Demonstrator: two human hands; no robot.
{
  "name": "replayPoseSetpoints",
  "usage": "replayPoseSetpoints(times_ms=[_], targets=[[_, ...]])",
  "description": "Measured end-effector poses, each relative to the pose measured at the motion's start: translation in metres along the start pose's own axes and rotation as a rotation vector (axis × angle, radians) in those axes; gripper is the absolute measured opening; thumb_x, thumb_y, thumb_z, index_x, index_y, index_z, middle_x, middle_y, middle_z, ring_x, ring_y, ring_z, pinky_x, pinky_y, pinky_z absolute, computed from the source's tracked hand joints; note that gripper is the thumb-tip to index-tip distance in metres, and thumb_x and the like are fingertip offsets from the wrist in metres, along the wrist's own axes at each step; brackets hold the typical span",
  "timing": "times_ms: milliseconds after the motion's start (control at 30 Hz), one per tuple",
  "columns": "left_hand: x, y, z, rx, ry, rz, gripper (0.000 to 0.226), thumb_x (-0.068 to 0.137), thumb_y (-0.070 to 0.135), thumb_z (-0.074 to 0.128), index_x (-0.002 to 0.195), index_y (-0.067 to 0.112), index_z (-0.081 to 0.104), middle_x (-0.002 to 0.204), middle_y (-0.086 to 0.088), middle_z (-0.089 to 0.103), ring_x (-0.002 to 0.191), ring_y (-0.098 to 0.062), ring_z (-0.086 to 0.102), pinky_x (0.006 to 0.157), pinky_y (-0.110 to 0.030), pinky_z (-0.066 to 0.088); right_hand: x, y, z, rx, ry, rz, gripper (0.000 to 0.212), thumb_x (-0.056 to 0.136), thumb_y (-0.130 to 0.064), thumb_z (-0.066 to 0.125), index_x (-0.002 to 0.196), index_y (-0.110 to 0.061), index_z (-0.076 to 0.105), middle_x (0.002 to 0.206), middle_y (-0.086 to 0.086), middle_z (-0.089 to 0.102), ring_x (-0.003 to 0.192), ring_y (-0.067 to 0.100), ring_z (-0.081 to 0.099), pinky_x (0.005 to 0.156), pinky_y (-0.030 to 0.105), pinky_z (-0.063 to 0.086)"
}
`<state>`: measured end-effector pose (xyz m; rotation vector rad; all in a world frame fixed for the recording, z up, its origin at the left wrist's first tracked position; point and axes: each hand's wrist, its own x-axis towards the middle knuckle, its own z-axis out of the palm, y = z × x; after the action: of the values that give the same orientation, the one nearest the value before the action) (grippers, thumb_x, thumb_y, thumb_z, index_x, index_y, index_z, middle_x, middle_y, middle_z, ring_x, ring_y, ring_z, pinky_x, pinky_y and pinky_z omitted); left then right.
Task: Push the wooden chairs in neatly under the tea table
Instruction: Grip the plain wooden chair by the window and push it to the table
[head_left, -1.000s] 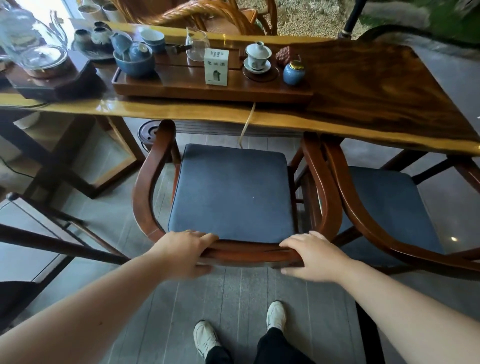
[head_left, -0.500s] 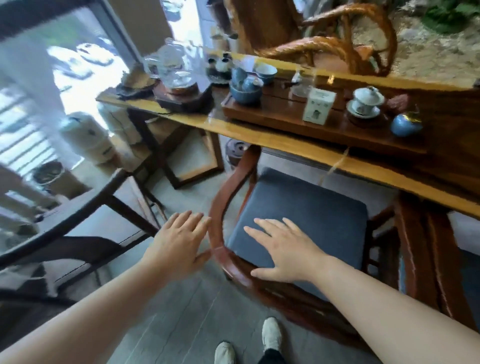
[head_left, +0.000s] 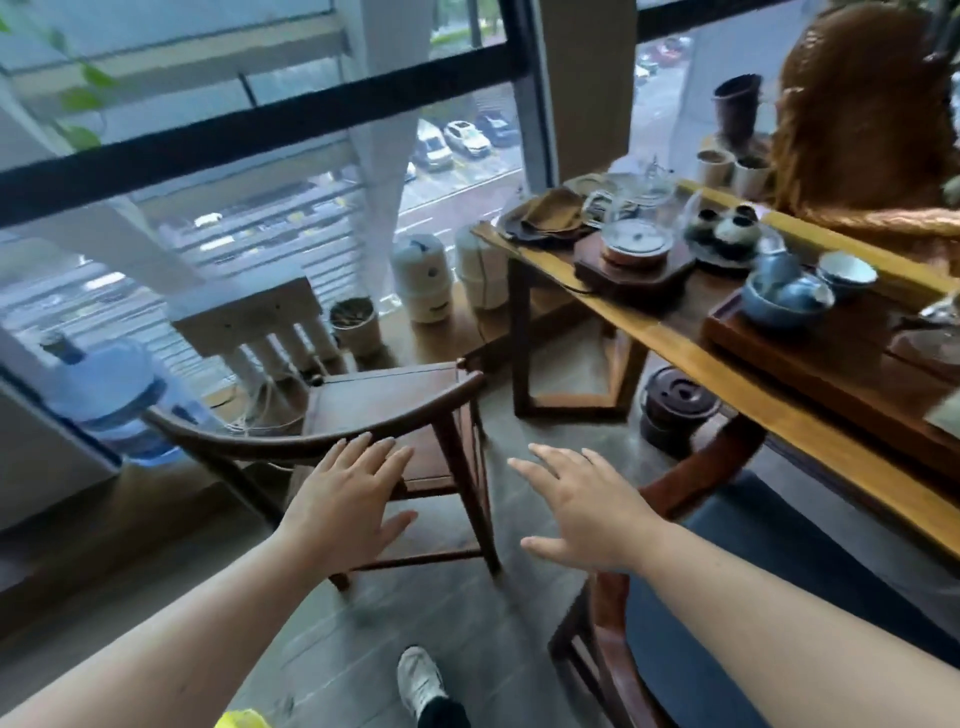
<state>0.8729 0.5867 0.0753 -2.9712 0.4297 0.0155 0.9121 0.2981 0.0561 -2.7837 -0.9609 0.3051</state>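
Wooden chair (head_left: 384, 405) on grey floor (head_left: 550, 415), beside tea table (head_left: 748, 364).

Both bare forearms reach forward from the bottom corners of the view, converging toward the centre. The left hand (head_left: 347, 506) is held palm down with its fingers (head_left: 363, 457) straight, close together and pointing ahead, the thumb spread out to the right. The right hand (head_left: 589, 506) is also palm down at about the same level, just beside the left with a clear gap between them; its fingers (head_left: 540, 462) are extended and fanned slightly, angled up and to the left, and the thumb sticks out toward the left hand. Neither hand is closed on anything. One foot in a white shoe (head_left: 421, 680) shows below, between the forearms.
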Motion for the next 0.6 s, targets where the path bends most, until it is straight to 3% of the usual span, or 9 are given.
replayPoseSetpoints(times_ms=[200,400,600], targets=[[0.022,-0.105,0.044,-0.031,-0.116,-0.109,0.079,0.077,0.059,0.063,0.14,0.015,0.042,0.141,-0.012,0.05,0.132,-0.035,0.039,0.11,-0.052,0.032,0.106,-0.027,0.005,-0.007,-0.003,-0.031,0.086,0.082,-0.061,0.059,0.151,-0.029,0.018,0.158,0.008,0.023,0.143,0.024,0.019,0.116,0.044,0.013],[0.038,-0.195,0.08,-0.072,-0.234,-0.202,0.089,0.077,0.061,0.063,0.149,0.023,0.025,0.155,-0.01,0.029,0.143,-0.033,0.018,0.116,-0.05,0.016,0.205,-0.059,0.021,0.007,-0.058,-0.061,0.088,0.08,-0.058,0.064,0.15,-0.027,0.02,0.157,0.009,0.024,0.142,0.024,0.02,0.116,0.046,0.016],[0.051,-0.241,0.101,-0.154,-0.337,-0.189,0.103,0.068,0.076,0.06,0.149,0.025,0.022,0.155,-0.006,0.03,0.143,-0.028,0.019,0.117,-0.045,0.017,0.269,-0.074,0.044,-0.034,-0.27,-0.075,0.089,0.079,-0.057,0.066,0.149,-0.027,0.02,0.155,0.008,0.027,0.14,0.027,0.024,0.114,0.051,0.02]])
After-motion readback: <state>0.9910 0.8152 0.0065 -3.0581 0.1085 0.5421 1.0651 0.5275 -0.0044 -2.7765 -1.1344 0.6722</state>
